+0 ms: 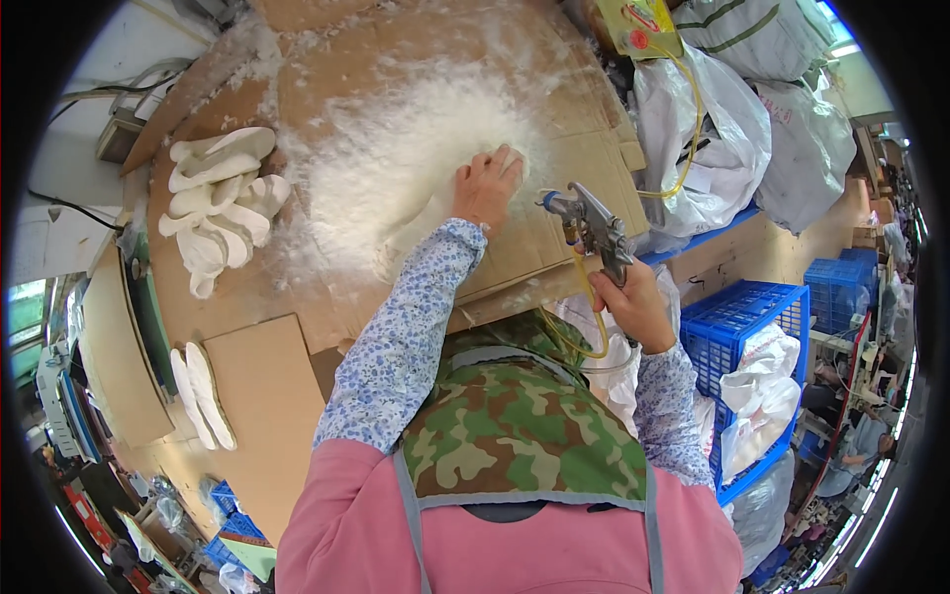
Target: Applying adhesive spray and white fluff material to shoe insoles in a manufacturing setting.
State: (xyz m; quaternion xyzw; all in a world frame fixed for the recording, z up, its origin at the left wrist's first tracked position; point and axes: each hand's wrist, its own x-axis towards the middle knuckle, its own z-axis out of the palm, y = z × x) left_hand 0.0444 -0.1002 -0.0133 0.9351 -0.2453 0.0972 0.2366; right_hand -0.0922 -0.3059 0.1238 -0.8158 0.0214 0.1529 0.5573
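Observation:
My left hand [487,188] presses down with bent fingers on a white insole [414,236], whose outline partly blends into the white residue [366,148] spread over the cardboard [549,238]. My right hand [638,302] is wrapped round the handle of a metal spray gun [599,223]. Its nozzle points left toward my left hand, a short way off from it. A thin yellow hose [594,322] hangs from the gun and curves past my apron. White insoles [223,208] lie in a loose heap at the far left of the cardboard.
A pair of white insoles [203,396] lies nearer on the left, beside a cardboard sheet [259,406]. At right stands a blue crate [727,322] holding white plastic bags [757,381]. Stuffed bags [703,129] and a yellow container [638,25] stand at the back right.

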